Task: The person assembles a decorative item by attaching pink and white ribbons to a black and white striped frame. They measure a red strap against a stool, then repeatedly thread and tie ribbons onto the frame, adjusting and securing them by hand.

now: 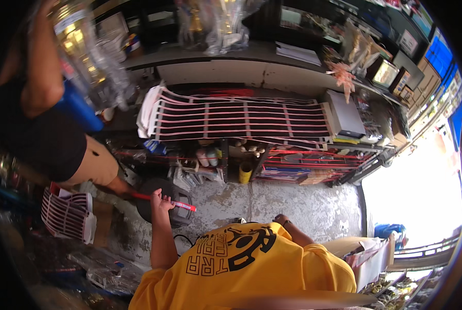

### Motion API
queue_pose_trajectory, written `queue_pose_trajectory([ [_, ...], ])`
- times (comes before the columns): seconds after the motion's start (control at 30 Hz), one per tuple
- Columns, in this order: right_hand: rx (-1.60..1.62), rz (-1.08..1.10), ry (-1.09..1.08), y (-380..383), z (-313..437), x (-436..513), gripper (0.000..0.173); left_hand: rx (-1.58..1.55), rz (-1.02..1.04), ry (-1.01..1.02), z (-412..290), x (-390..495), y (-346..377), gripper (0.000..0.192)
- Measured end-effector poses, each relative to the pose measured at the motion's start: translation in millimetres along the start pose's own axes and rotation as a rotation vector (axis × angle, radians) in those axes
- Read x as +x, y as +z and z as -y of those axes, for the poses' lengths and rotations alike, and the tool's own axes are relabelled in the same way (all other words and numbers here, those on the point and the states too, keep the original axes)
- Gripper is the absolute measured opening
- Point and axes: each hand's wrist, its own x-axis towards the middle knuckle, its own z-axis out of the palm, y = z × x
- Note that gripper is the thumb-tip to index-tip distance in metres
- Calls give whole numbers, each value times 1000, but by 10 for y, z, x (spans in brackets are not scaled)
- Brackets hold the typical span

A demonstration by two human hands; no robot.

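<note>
My left hand [162, 200] is closed around a narrow red strip [184, 205] with white print, which sticks out on both sides of it. A dark plastic stool [181, 221] stands under that hand. My right hand [281, 220], with a dark band at the wrist, is held low in front of my yellow shirt; its fingers look curled, but their inner side is hidden and I cannot tell whether it holds anything. Ahead, a slatted sheet of long pink-and-white strips [247, 119] lies across the dark bench.
At the left stands a person in a black top [41, 143], beside plastic-wrapped gold trophies [84, 50]. A grey-white box [345, 114] sits at the sheet's right end. Below are a yellow cylinder [245, 173] and a rack with red cords [316, 164]. More slatted strips [66, 213] lie at lower left.
</note>
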Motion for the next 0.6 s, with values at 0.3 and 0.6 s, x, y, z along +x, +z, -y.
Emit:
queue_pose_trajectory([
  [0.3,605,-787,30,-2059,133,229,29,215,140,-87,758,126,1442,21],
  [0.6,769,-1315,-174,-4051,721,256,15,431,276,397,788,-92,3030,36],
])
